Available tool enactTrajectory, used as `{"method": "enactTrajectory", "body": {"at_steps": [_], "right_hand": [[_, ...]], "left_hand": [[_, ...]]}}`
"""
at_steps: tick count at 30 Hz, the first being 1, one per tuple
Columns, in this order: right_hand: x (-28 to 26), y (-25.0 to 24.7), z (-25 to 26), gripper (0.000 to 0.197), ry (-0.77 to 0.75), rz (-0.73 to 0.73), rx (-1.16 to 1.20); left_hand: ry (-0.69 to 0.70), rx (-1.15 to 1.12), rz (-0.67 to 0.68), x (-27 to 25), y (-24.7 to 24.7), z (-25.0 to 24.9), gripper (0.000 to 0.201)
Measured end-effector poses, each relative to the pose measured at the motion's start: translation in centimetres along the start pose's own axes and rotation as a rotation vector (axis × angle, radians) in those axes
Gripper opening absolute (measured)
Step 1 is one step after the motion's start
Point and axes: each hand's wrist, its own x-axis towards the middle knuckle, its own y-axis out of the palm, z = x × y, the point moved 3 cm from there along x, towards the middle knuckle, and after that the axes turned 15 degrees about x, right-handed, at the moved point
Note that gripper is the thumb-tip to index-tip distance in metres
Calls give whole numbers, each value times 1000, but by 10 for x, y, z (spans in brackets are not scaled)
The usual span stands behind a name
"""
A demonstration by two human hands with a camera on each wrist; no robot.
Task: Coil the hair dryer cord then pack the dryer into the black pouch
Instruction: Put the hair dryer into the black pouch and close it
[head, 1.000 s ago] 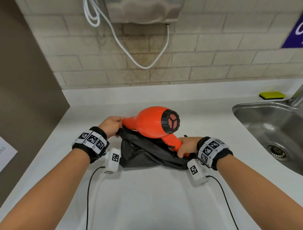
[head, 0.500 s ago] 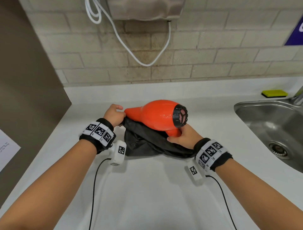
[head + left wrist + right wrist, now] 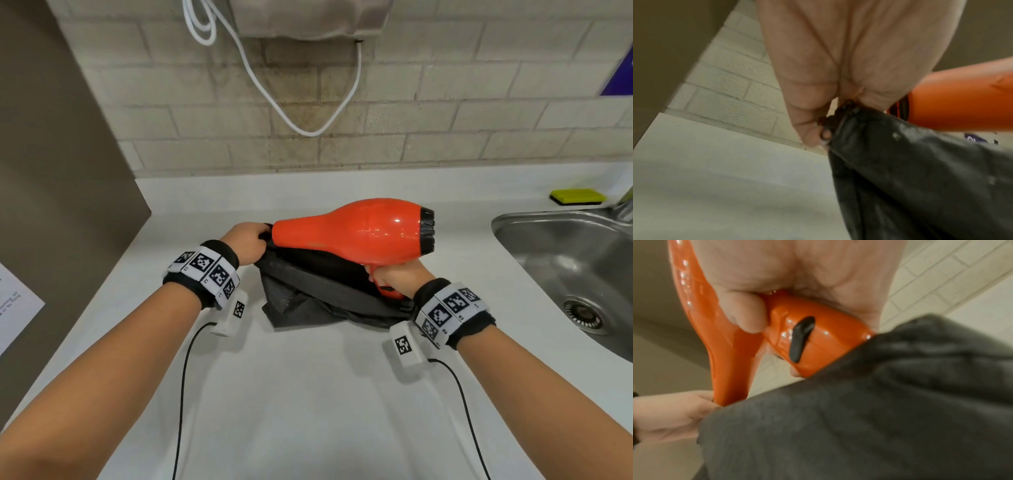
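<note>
An orange hair dryer (image 3: pixel 356 229) with a black rear grille lies level above the black pouch (image 3: pixel 318 291), its nozzle pointing left. My right hand (image 3: pixel 394 277) grips the dryer's handle (image 3: pixel 813 340), whose lower end goes into the pouch's mouth. My left hand (image 3: pixel 248 240) pinches the pouch's rim (image 3: pixel 840 116) at its far left corner and holds it up beside the nozzle. The pouch (image 3: pixel 859 410) sags onto the white counter (image 3: pixel 308 394). The dryer's cord is hidden.
A steel sink (image 3: pixel 568 274) is set in the counter at the right, with a yellow sponge (image 3: pixel 577 196) behind it. A brick wall with a looped white cable (image 3: pixel 308 113) rises behind. A brown panel (image 3: pixel 51 171) closes the left side.
My right hand has raised and turned the dryer, so its rear grille now faces right instead of toward me. My left hand has lifted the pouch's rim a little.
</note>
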Motion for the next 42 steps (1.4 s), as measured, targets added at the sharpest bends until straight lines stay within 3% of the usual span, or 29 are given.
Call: {"method": "enactTrajectory", "body": {"at_steps": [6, 8, 12, 17, 20, 25, 31, 37, 39, 42], "right_hand": [[-3, 3, -1, 39, -54, 9, -46], [-4, 4, 0, 39, -55, 24, -80], [-9, 5, 6, 39, -31, 62, -124], [-9, 2, 10, 38, -41, 13, -80], [-7, 0, 10, 35, -31, 4, -47], [-10, -1, 11, 34, -18, 44, -48], [-12, -5, 15, 33, -16, 70, -98], [-9, -20, 32, 39, -147, -90, -126], [-8, -24, 37, 41, -196, -125, -162], [-6, -22, 40, 43, -200, -32, -196]], "left_hand": [[-12, -127, 153, -7, -7, -12, 59], [16, -144, 88, -7, -13, -17, 58], [61, -95, -241, -8, -35, -26, 47], [163, -82, -370, -16, -44, -44, 46], [160, -49, -351, -16, -42, -48, 48], [93, -45, -192, -18, -31, -49, 73], [195, -78, -325, -27, -42, -60, 72], [429, -69, -432, -47, -54, -82, 68], [429, -86, -450, -45, -56, -83, 69], [319, -122, -412, -36, -60, -80, 73]]}}
